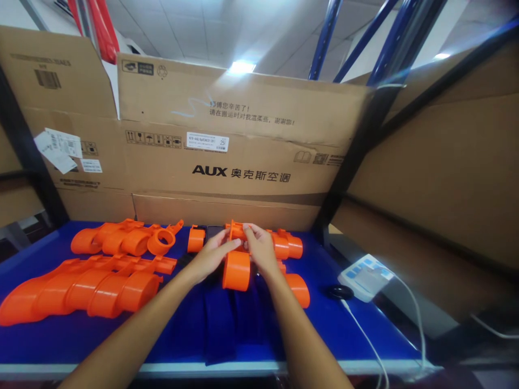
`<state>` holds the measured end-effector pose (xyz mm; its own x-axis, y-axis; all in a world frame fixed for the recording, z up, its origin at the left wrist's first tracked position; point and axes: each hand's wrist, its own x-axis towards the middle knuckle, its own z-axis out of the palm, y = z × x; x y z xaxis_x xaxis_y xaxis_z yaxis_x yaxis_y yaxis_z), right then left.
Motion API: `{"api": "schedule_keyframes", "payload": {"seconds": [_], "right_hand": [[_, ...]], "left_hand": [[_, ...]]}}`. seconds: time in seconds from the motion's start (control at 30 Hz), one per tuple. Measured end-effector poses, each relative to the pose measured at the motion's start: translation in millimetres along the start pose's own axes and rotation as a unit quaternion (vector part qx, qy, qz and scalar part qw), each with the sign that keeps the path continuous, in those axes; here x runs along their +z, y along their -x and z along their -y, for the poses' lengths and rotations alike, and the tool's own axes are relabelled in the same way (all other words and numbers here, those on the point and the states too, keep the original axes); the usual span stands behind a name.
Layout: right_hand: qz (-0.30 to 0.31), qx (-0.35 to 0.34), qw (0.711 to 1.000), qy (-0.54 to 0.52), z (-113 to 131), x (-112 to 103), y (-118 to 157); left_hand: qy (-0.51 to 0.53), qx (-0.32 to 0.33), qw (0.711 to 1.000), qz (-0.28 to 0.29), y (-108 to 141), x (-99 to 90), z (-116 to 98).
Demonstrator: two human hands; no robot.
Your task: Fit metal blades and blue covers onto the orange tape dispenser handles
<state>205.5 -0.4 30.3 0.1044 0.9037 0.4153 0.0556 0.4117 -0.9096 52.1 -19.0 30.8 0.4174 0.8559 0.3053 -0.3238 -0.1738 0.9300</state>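
Observation:
Near the middle of the blue table, my left hand [214, 254] and my right hand [260, 246] are closed together on one orange plastic part [237, 271]. A short, wide cylinder hangs below my fingers, and a narrower flanged piece shows between them. My fingertips partly cover this upper piece. Behind my right hand lie more orange cylindrical parts [294, 247], and another orange cylinder [299, 290] sits to the right of my right wrist. One orange part [197, 239] stands just beyond my left hand, beside a dark object that is mostly hidden.
Two rows of similar parts fill the left side: a back row [135, 242] and a front row [107, 292]. Dark blue strips [221, 324] lie between my forearms. To the right are a white device [367, 276] with a cable and a black oval object [340, 292]. Cardboard [162, 183] walls the back.

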Motion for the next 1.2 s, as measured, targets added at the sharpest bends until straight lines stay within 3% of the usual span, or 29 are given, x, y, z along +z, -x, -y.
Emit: {"api": "schedule_keyframes", "payload": {"seconds": [0.1, 0.23, 0.37, 0.5, 0.67, 0.97, 1.07, 1.2], "right_hand": [[-0.026, -0.034, 0.997, 0.070, -5.5, -5.9, -4.1], [-0.055, -0.091, 0.975, 0.197, -9.7, -26.2, -7.1], [0.046, -0.134, 0.936, 0.322, -10.1, -45.8, -2.5], [0.172, -0.170, 0.892, 0.383, -8.7, -55.6, 5.7], [0.217, -0.144, 0.872, 0.414, -9.8, -57.3, 14.8], [0.200, -0.142, 0.889, 0.385, -7.8, -61.1, 13.7], [0.167, -0.144, 0.923, 0.315, -5.7, -55.7, 11.1], [0.100, -0.096, 0.984, 0.114, -6.5, -35.6, 13.4]], "left_hand": [[0.068, -0.019, 0.995, -0.064, -5.3, -7.7, 3.6], [0.081, 0.002, 0.985, -0.154, 0.8, -33.6, 3.6], [0.097, 0.027, 0.978, -0.185, 9.9, -49.3, 6.5], [0.109, 0.028, 0.976, -0.184, 13.6, -48.7, 8.6], [0.106, 0.028, 0.977, -0.184, 15.4, -43.8, 11.1], [0.090, 0.028, 0.981, -0.169, 16.9, -37.1, 14.2], [0.089, 0.030, 0.981, -0.171, 16.5, -36.8, 15.9], [0.075, 0.034, 0.981, -0.175, 16.4, -34.6, 16.4]]}}
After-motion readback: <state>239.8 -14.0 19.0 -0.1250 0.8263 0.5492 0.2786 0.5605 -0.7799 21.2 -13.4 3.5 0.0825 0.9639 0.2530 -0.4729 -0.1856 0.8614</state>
